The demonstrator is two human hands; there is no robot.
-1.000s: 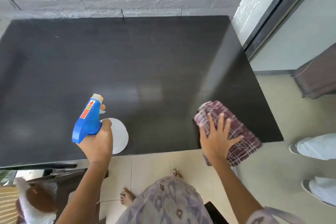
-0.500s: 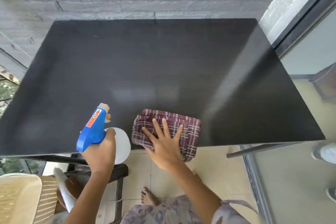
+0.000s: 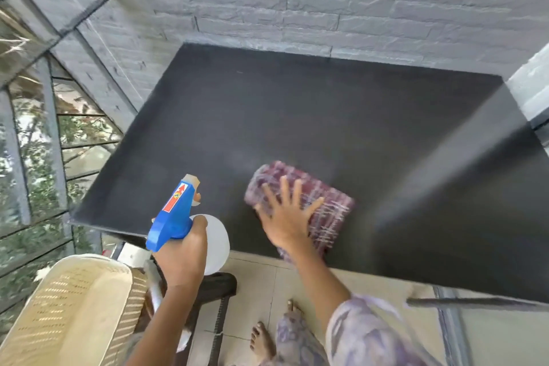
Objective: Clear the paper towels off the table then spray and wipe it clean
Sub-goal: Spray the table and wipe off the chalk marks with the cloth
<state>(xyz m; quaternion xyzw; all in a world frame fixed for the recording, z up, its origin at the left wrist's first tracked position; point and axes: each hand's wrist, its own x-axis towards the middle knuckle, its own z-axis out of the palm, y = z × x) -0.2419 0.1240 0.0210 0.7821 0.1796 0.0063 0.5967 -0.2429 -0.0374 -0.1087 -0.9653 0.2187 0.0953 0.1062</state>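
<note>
I see right hand with fingers spread flat, pressing folded plaid cloth on matte black bench; left hand fingers curled round blue plastic sprayer.

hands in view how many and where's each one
2. The left hand grips the spray bottle by the table's near left edge; the right hand presses flat on the checked cloth near the front edge.

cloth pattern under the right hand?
Maroon plaid with pale lines, on the cloth; motion-blurred in the head view, the only one.
</note>
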